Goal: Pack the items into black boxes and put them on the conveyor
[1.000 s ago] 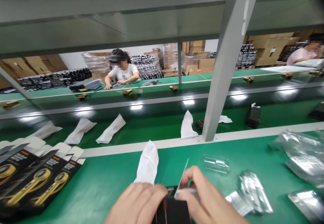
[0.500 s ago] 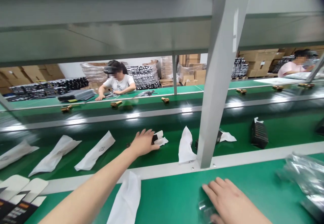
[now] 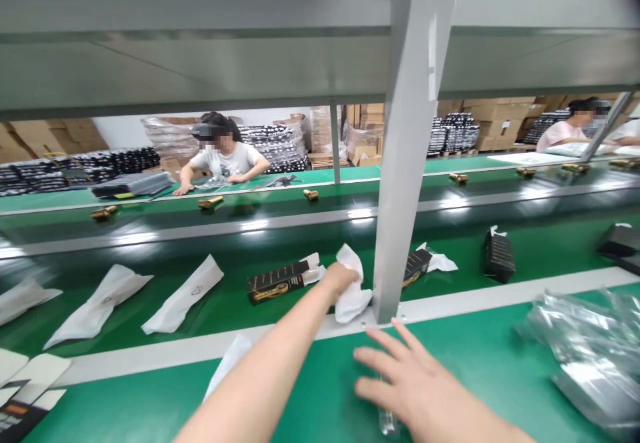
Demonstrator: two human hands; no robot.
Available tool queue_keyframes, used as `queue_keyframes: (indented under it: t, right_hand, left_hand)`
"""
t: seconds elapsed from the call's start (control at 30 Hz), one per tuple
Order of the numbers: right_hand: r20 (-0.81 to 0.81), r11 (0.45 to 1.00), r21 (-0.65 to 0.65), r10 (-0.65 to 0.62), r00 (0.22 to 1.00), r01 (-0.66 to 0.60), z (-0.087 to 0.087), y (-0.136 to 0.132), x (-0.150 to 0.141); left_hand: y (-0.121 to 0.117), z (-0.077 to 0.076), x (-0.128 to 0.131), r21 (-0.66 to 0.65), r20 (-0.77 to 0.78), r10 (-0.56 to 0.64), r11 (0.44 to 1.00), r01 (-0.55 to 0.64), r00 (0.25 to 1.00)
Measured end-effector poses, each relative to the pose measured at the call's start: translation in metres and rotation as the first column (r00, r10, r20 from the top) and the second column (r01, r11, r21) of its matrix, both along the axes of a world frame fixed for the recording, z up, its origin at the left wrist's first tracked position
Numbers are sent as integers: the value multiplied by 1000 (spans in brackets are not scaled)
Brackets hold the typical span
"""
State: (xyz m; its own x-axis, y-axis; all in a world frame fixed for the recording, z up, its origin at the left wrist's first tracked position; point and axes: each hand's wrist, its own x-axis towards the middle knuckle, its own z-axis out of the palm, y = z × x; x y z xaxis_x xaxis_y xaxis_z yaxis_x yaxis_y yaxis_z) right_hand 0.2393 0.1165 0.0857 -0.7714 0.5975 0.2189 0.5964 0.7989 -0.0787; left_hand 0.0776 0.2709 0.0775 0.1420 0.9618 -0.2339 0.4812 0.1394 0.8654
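The right hand [image 3: 415, 389] hovers low over the near green bench [image 3: 465, 389], palm down, its fingers [image 3: 385, 353] spread wide. Just under the heel of that hand sits a clear plastic piece [image 3: 387, 421], mostly hidden by the hand and cut off by the bottom of the view, so its full shape is hard to make out. Whether the hand touches it cannot be told. To the right of this hand lie crumpled silver bags [image 3: 585, 356]. Left of it, the left arm [image 3: 260, 369] stretches forward and up across the grey rail [image 3: 200, 356], passing over a white pouch [image 3: 227, 363], part hidden beneath the forearm. The left hand [image 3: 340, 279] rests on a second white pouch [image 3: 353, 293] on the far belt, its fingers turned down out of sight, so a pinch cannot be told. Just beyond the thumb side lies a black box [image 3: 277, 281] with a gold picture, beside a small white scrap. Past the hands, a person [image 3: 225, 159] works at the next bench, with cartons [image 3: 500, 119] behind.
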Motion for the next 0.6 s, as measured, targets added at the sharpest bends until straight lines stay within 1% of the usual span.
queue_keyframes:
  t: [0.03, 0.07, 0.1, 0.13, 0.17, 0.2, 0.23, 0.27, 0.33, 0.37, 0.43, 0.5, 0.57, 0.6]
  right_hand:
    - [-57, 997, -33, -78, 995, 76, 9, -2, 6]
    - [-111, 981, -77, -186, 976, 178, 15, -3, 12]
    - [-146, 950, -123, -304, 941, 288, 20, -5, 17]
    - [-143, 904, -166, -416, 898, 393, 21, -8, 21]
    - [-100, 857, -199, -500, 860, 475, 21, -11, 22]
    - [-41, 819, -214, -552, 833, 533, 19, -14, 19]
    - [21, 793, -210, -580, 814, 571, 15, -18, 12]
    - [71, 783, -193, -590, 805, 591, 10, -22, 2]
    - [113, 796, -156, -574, 811, 585, 0, -29, -24]
    - [114, 808, -138, -561, 820, 573, -5, -32, -38]
    - [116, 831, -97, -537, 835, 548, -12, -36, -59]
    - [108, 851, -73, -512, 852, 520, -13, -39, -65]
    - [80, 868, -63, -488, 869, 493, -6, -41, -59]
    - [40, 869, -62, -490, 871, 492, -1, -43, -55]
  left_hand:
    - [-6, 10, -13, -51, 109, 76, 996, -71, 991]
    - [-14, 20, -27, -87, 192, 131, 989, -116, 973]
    - [-23, 30, -41, -113, 268, 175, 982, -150, 947]
    - [-33, 40, -55, -134, 342, 219, 974, -183, 914]
    - [-45, 49, -67, -157, 405, 263, 963, -217, 876]
    - [-58, 56, -78, -185, 452, 309, 950, -251, 837]
    - [-73, 61, -86, -218, 487, 358, 933, -285, 797]
    - [-87, 64, -92, -252, 510, 408, 913, -322, 757]
    - [-118, 67, -98, -314, 551, 485, 874, -370, 679]
    - [-133, 67, -98, -341, 577, 499, 867, -365, 647]
    - [-162, 66, -98, -387, 632, 493, 869, -308, 597]
    - [-191, 62, -98, -423, 665, 482, 873, -244, 571]
    - [-216, 53, -97, -444, 671, 486, 868, -223, 560]
    - [-226, 46, -96, -445, 675, 491, 866, -227, 550]
